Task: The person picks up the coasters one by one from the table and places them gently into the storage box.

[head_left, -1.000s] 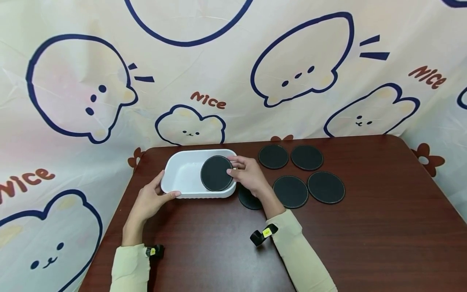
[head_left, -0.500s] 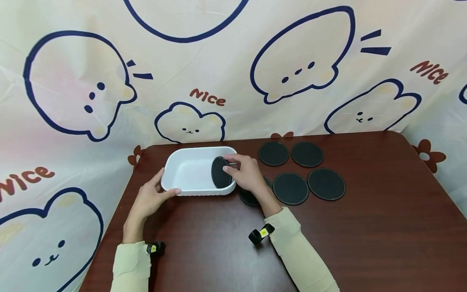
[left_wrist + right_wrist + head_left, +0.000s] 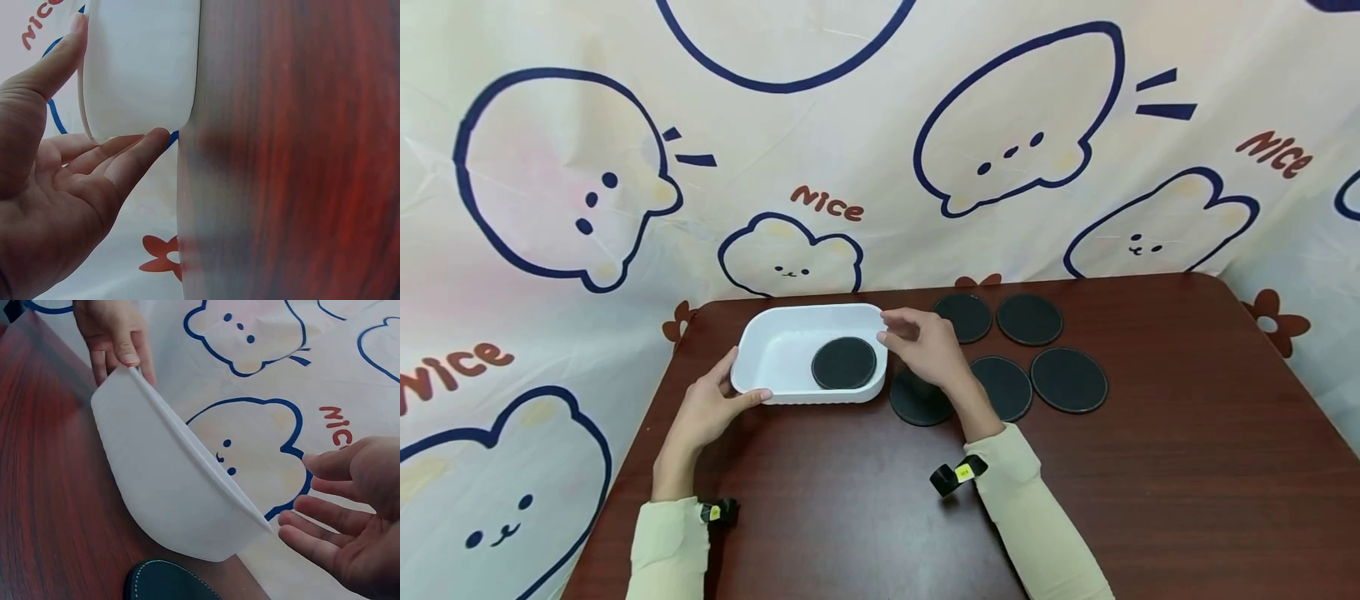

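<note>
A white plastic tray point(image 3: 778, 354) with rounded corners stands near the back left of the table. My left hand point(image 3: 706, 410) holds its left end, thumb over the near rim and fingers around the end, as the left wrist view shows from close by. Inside the tray, toward its right end, a round black coaster point(image 3: 844, 363) lies flat. Just beyond the right rim is my right hand point(image 3: 929, 348), with thumb and fingers apart and nothing between them. In the right wrist view, this right hand point(image 3: 353, 509) is beside the tray's end.
Several more black coasters lie right of the tray, such as those at the back point(image 3: 1030, 319), at the right point(image 3: 1069, 380) and under my right wrist point(image 3: 919, 400). A cartoon-printed cloth point(image 3: 880, 150) rises behind the brown table point(image 3: 1180, 433).
My right hand lowered and tilted the coaster into the tray, let go of it and moved right past the rim. The coaster now lies flat. My left hand kept its hold.
</note>
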`<state>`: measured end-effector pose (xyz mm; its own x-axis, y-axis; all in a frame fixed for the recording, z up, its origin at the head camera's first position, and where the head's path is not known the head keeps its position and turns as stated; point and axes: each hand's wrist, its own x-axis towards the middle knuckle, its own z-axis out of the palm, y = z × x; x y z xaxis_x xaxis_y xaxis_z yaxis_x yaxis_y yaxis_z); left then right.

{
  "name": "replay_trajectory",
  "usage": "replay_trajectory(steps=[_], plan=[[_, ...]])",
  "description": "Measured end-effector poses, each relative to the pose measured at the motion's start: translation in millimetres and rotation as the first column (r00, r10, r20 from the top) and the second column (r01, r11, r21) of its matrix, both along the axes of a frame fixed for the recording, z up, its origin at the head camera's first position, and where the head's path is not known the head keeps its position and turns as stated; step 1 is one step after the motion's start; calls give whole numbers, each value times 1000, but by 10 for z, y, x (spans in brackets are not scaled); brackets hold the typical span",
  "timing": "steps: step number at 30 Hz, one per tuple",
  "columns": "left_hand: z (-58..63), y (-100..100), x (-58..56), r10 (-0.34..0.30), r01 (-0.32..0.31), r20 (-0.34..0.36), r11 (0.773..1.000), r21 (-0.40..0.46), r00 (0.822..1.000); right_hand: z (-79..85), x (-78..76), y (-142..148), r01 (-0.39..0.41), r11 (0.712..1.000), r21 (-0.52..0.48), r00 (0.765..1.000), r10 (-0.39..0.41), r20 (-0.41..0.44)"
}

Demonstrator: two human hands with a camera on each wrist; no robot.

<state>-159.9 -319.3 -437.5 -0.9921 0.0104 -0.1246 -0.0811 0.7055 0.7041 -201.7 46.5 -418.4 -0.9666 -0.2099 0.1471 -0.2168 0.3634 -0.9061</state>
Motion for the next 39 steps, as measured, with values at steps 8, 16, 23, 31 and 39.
replay_trajectory(steps=[8, 16, 23, 31, 39], plan=[[-10, -14, 8, 6, -6, -9, 1000, 11, 1000, -31, -29, 151, -56, 993, -102, 993, 66, 95], [18, 10, 12, 11, -11, 0, 1000, 18, 1000, -26, -61, 359, -86, 964, -250, 961, 146, 234], [5, 7, 13, 11, -11, -2, 1000, 15, 1000, -50, -58, 534, -95, 928, -359, 934, 208, 290], [-6, 0, 12, 7, -7, -9, 1000, 14, 1000, -111, -75, 797, -91, 927, -364, 922, 216, 320], [-4, 3, 5, 4, -4, -14, 1000, 17, 1000, -135, -52, 1070, -69, 938, -340, 916, 195, 351]])
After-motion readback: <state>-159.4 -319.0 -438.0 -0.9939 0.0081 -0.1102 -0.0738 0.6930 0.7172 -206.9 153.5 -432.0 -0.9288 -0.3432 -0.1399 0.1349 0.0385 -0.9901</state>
